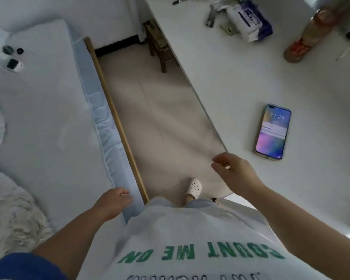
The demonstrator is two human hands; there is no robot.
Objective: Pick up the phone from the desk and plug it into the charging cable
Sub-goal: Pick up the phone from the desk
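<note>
The phone (273, 131) lies flat on the white desk (240, 83), screen lit and facing up, close to the desk's near edge. My right hand (235, 172) hovers over that edge, left of and below the phone, fingers apart and holding nothing. My left hand (113, 203) hangs by the bed's edge with its fingers loosely curled and nothing visible in it. No charging cable can be made out; small black and white items (14, 65) lie on the bed at far left, too small to identify.
A bed (49, 118) with a wooden side rail fills the left. Between bed and desk runs a narrow tiled floor strip (160, 128). A wooden stool (160, 47) stands under the desk. A tissue pack (249, 19), a bottle (309, 37) and a clip sit at the desk's far end.
</note>
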